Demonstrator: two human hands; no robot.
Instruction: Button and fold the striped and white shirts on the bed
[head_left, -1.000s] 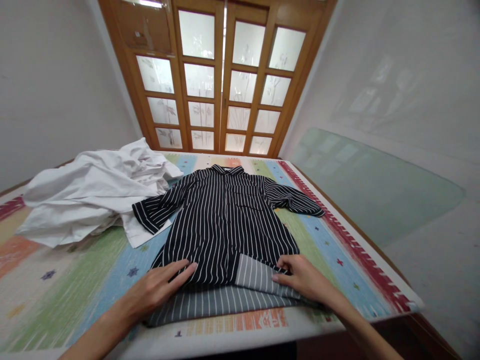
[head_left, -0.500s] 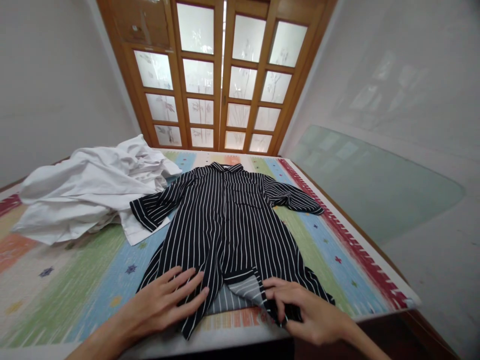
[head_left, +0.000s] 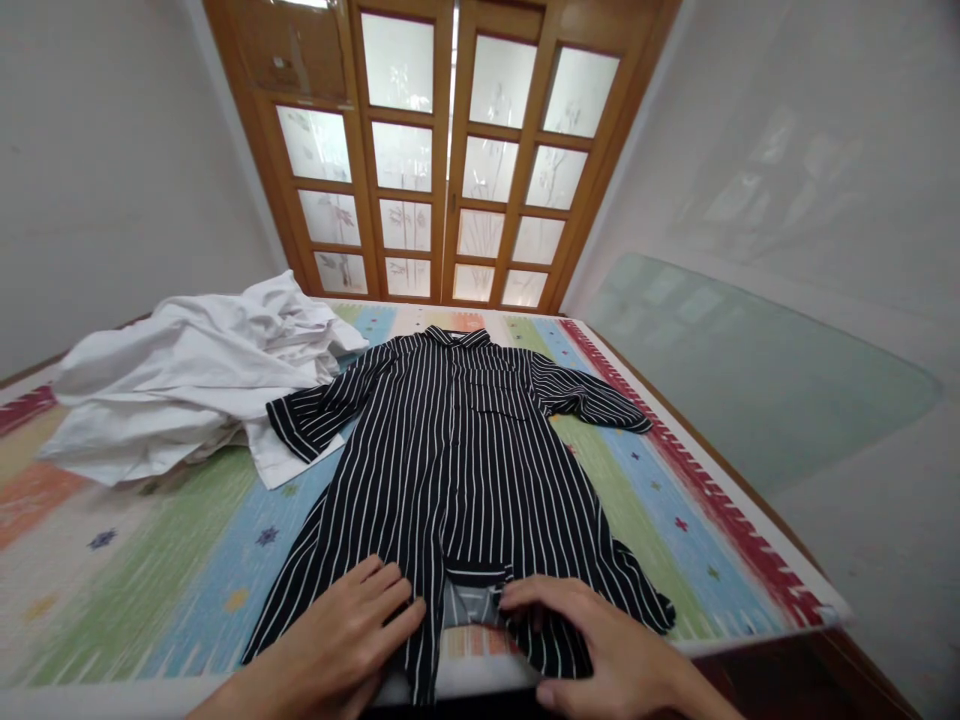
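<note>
A black short-sleeved shirt (head_left: 465, 470) with white stripes lies front up, its collar at the far end and its hem toward me. My left hand (head_left: 345, 635) is at the hem's left part, fingers curved over the cloth and the thumb mostly hidden below. At the right part of the hem is my right hand (head_left: 600, 645), its fingers on the edge of the front flap and its thumb well apart from them. Between the hands the front hem is raised, and the shirt's grey inside shows.
A heap of white cloth (head_left: 187, 380) lies at the left, with the shirt's left sleeve over its edge. Under everything is a colourful striped cover (head_left: 187, 560). Wooden doors with glass panes (head_left: 405, 155) stand beyond, and a wall (head_left: 862, 250) rises at the right.
My left hand has drawn closer to the hem and its spread fingers have come together and curled. My right thumb and fingers have parted. The front flap has fallen flatter.
</note>
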